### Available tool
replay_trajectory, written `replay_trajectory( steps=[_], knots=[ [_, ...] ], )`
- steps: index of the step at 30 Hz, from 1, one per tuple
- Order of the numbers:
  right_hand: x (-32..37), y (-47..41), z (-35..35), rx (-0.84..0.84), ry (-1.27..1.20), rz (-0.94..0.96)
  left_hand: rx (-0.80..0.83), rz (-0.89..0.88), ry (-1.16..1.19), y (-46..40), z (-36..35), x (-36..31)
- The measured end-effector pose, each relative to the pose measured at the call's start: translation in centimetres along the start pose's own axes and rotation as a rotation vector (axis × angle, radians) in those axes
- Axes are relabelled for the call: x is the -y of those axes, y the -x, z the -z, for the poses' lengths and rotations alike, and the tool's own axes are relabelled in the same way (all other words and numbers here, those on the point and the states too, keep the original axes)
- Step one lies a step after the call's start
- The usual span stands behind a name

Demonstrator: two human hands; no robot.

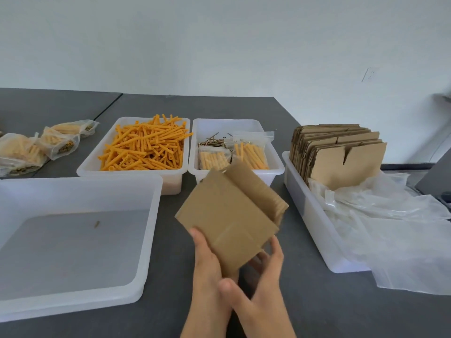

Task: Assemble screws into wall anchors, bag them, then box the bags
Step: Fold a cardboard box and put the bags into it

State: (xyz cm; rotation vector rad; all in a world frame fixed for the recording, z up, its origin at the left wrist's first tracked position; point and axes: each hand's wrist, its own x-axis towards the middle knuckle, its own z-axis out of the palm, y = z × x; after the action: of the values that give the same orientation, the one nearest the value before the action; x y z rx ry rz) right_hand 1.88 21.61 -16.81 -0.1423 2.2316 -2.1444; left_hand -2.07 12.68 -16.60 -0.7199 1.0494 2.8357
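Observation:
A folded brown cardboard box (229,215) is held above the table's middle, one flap curling up at its far side. My left hand (207,259) grips its near left corner with the thumb on top. My right hand (263,272) holds the near right edge, fingers curled underneath. Orange wall anchors (146,145) fill a white bin behind. The bin to its right (275,167) holds loose screws (212,141) and two filled bags (249,152).
A large white tub (151,215) sits at the left, nearly bare inside. A long white tray (305,206) at the right holds flat cardboard blanks (341,154) and clear plastic bags (390,215). Several filled bags (36,147) lie at the far left.

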Motion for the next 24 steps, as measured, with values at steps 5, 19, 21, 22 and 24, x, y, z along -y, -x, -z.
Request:
replay_trajectory(
  steps=[5, 19, 21, 22, 24],
  knots=[
    [-1.4, -2.9, -0.3, -0.052, 0.072, -0.046, 0.02, 0.033, 0.046, 0.0, 1.2, 1.4],
    [2.8, -7.4, 6.7, 0.454, 0.714, -0.271, 0.17, -0.573, -1.011, -1.3, 4.1, -3.2],
    [3.2, -7.0, 6.0, 0.443, 0.706, -0.261, 0.198, -0.604, -0.983, -1.9, 4.5, -3.9],
    [3.4, -6.9, 5.6, 0.427, 0.723, -0.268, 0.214, -0.619, -0.991, -2.1, 4.7, -4.3],
    [3.9, -6.4, 5.5, 0.445, 0.815, -0.308, 0.244, -0.632, -1.021, -2.8, 5.1, -4.6]
  ],
)
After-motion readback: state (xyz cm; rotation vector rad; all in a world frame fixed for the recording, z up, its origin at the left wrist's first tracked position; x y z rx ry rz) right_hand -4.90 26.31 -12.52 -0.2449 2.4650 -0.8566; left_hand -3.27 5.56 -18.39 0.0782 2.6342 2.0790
